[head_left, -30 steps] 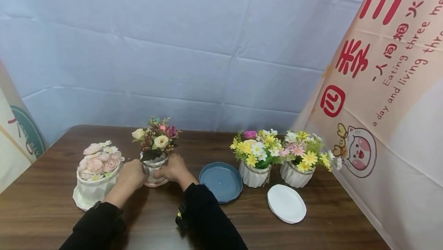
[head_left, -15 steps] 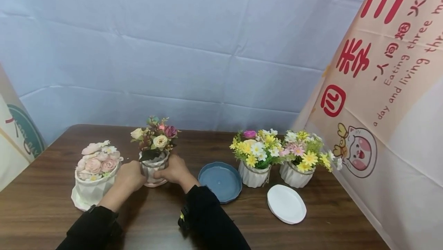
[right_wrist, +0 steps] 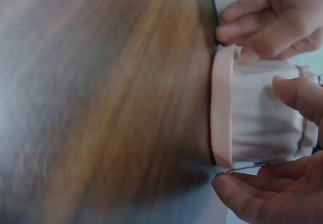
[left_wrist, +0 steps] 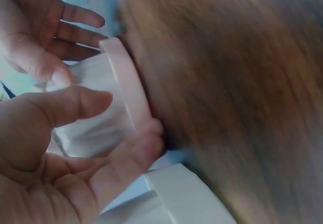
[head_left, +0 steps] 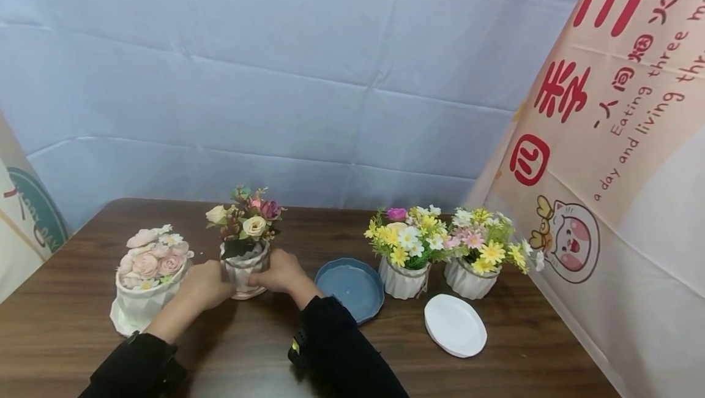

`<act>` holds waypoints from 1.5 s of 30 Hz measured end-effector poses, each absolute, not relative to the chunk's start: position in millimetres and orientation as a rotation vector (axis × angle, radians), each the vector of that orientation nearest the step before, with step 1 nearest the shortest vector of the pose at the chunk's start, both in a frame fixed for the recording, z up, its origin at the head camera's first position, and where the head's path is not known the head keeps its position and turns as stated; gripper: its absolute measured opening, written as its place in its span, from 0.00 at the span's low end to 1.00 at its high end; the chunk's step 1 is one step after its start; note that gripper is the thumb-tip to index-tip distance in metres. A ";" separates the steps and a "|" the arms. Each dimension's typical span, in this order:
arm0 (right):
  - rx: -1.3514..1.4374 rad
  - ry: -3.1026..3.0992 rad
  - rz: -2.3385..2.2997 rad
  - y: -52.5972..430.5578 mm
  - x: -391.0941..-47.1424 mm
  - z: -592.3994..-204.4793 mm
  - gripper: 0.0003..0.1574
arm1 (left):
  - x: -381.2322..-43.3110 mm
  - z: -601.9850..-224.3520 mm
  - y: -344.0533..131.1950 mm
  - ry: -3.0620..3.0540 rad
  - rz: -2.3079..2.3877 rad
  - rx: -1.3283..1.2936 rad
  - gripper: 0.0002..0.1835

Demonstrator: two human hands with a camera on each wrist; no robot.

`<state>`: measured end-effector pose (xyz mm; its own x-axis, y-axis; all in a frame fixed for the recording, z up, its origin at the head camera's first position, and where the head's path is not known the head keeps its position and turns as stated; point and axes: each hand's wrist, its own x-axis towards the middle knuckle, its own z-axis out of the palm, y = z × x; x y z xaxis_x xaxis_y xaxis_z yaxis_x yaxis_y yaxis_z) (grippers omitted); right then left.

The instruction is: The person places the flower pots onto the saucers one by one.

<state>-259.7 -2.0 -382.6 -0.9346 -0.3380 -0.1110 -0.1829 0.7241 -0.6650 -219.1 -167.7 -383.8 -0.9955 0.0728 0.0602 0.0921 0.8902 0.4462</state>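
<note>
In the head view a white flower pot of cream and purple flowers stands upright on a pale pink saucer, between both hands. My left hand is at its left side, fingers loosely extended, one fingertip against the saucer's edge in the left wrist view. On the other side is my right hand, its thumb across the pot's front. The right wrist view has that hand's fingers fairly straight, a little off the saucer; firm contact of its thumb cannot be judged. Near my left forearm stands a white pot of pink flowers on a white saucer.
Right of my right hand lies a blue saucer. Behind it to the right stand two white pots, one with yellow and white flowers, one with yellow and pink flowers. A white saucer lies in front of them.
Both hands have drawn slightly apart and toward the front, loosening around the pot. The view has drifted a little; the pot and saucers keep their places on the table.
</note>
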 end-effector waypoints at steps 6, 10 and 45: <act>-0.423 2.738 -0.923 7.8 -258.0 -372.1 0.33 | -210.0 -377.0 -171.7 -3.044 -0.745 -0.200 0.14; -0.464 2.791 -0.782 10.7 -256.7 -363.9 0.38 | -203.9 -372.3 -176.4 -3.055 -0.768 -0.208 0.26; -0.523 2.902 -0.491 57.9 -225.6 -363.1 0.34 | -171.1 -371.2 -153.5 -2.956 -0.570 -0.465 0.29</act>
